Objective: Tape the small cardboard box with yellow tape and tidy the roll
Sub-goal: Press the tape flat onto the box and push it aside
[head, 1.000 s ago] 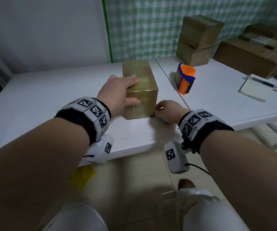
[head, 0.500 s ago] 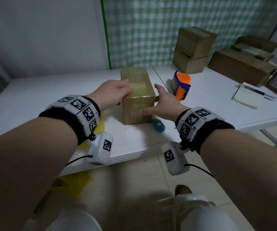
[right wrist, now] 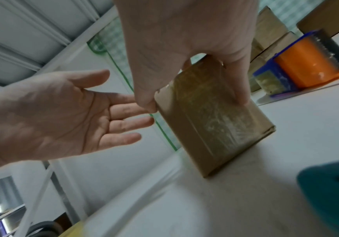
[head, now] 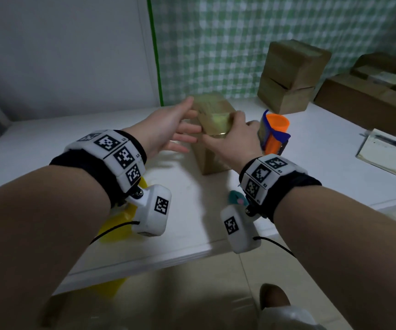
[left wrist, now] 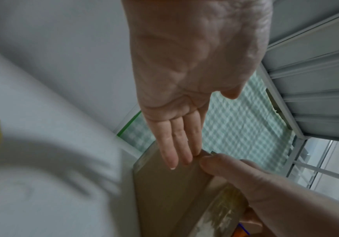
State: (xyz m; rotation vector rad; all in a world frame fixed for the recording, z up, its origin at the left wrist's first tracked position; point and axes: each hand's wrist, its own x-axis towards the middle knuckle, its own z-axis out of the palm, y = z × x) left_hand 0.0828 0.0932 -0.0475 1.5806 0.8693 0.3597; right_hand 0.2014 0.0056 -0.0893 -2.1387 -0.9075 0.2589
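The small cardboard box (head: 207, 160) stands tipped up on one end on the white table (head: 49, 148), with shiny yellowish tape along its faces (right wrist: 215, 128). My right hand (head: 232, 139) grips its upper end, thumb on the left edge and fingers on the right edge (right wrist: 184, 40). Left of the box my left hand (head: 168, 129) is held flat with straight fingers (left wrist: 174, 144) whose tips touch the box (left wrist: 164, 184). An orange and blue tape dispenser (head: 274, 132) stands just right of the box (right wrist: 306, 64).
A small teal object (head: 236, 197) lies on the table near my right wrist. Something yellow (head: 118, 225) shows under my left wrist. Stacked cardboard boxes (head: 292, 75) and larger cartons (head: 364, 101) stand at the back right, with a notepad (head: 383, 153) on the right.
My right hand left the teal object, reached the box and tipped it from lying flat up onto its end. My left hand slid off the box top to its left side.
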